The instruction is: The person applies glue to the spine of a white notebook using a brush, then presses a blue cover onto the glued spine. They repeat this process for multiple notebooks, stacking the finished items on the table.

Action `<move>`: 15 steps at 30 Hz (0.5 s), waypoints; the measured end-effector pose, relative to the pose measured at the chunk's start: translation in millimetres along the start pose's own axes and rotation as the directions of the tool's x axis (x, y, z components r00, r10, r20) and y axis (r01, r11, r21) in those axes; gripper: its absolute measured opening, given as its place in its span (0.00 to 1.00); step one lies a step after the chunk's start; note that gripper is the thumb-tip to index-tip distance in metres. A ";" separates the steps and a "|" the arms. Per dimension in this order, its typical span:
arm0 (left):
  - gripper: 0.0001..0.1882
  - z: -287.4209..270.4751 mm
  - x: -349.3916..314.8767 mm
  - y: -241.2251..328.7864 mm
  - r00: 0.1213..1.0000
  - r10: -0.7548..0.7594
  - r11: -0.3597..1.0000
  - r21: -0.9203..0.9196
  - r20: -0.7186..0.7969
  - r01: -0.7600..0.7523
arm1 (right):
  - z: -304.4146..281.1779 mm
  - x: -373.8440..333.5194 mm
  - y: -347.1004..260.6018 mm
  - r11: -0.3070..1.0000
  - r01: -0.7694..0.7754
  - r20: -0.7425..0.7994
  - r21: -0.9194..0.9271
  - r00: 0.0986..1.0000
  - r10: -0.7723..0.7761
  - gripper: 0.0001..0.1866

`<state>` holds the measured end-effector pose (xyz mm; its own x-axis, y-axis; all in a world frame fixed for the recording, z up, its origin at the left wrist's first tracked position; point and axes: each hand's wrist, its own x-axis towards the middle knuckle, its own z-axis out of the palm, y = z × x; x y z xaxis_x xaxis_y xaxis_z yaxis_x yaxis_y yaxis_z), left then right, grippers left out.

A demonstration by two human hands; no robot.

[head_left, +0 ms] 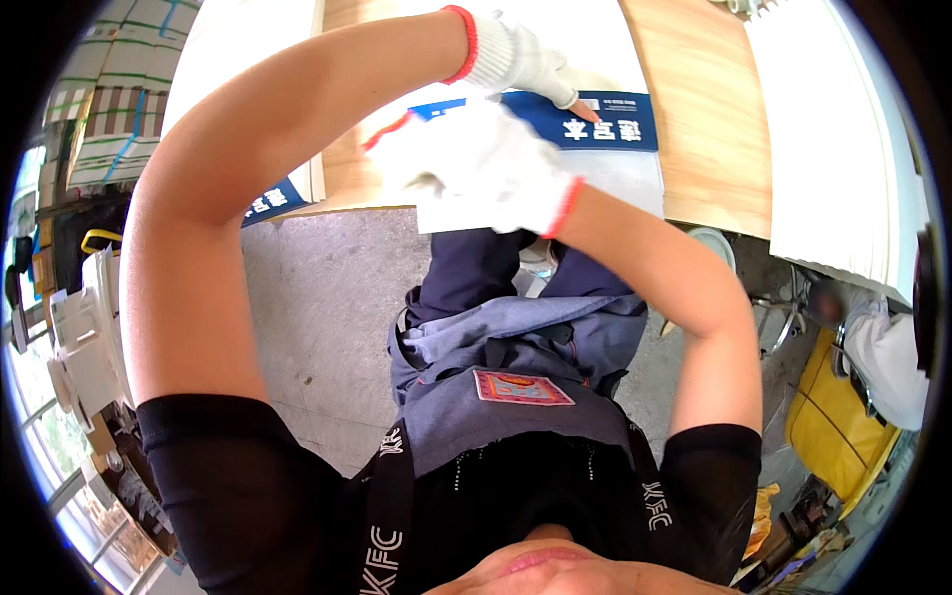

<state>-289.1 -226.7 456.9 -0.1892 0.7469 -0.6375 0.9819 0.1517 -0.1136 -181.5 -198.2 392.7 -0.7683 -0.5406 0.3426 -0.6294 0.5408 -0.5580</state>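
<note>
left hand [516, 59], knit white glove with red cuff, flat with fingers pressing the blue-and-white booklet [595, 129]; booklet lies on the wooden counter [709, 119]; right hand [486, 164], same glove, blurred, crosses over booklet's near edge; its grip unclear; white sheet stack [843, 129] at right.

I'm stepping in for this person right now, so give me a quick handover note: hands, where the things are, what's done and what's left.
Left hand: gloved, reaching across, fingertips pressing on the white booklet with the blue band.
Right hand: gloved, blurred, crossed under the left arm, over the booklet's near-left part; its grip cannot be told.
The booklet lies at the near edge of the wooden table. A similar booklet lies to the left; a white stack sits to the right.
What's done and what's left cannot be told.
</note>
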 end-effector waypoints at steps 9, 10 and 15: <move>0.60 4.3 3.9 1.3 0.990 -0.078 0.988 -0.125 0.115 0.092 | -33.3 -39.7 28.7 0.877 -0.012 0.108 -0.480 0.991 0.073 0.11; 0.59 1.2 0.5 6.8 0.992 -0.056 0.997 -0.052 0.109 0.062 | -56.6 -63.9 37.8 0.833 -0.005 0.097 -0.553 0.993 0.071 0.09; 0.44 24.6 2.3 4.5 0.992 -0.021 1.000 -0.009 -0.123 0.021 | -119.3 -161.3 84.6 0.809 -0.347 -0.180 -0.475 0.938 0.297 0.11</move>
<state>-284.8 -240.3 436.2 -0.2103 0.8175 -0.5361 0.9776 0.1728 -0.1199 -124.6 11.7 380.4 -0.9282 -0.2309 0.2917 -0.2979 0.9310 -0.2108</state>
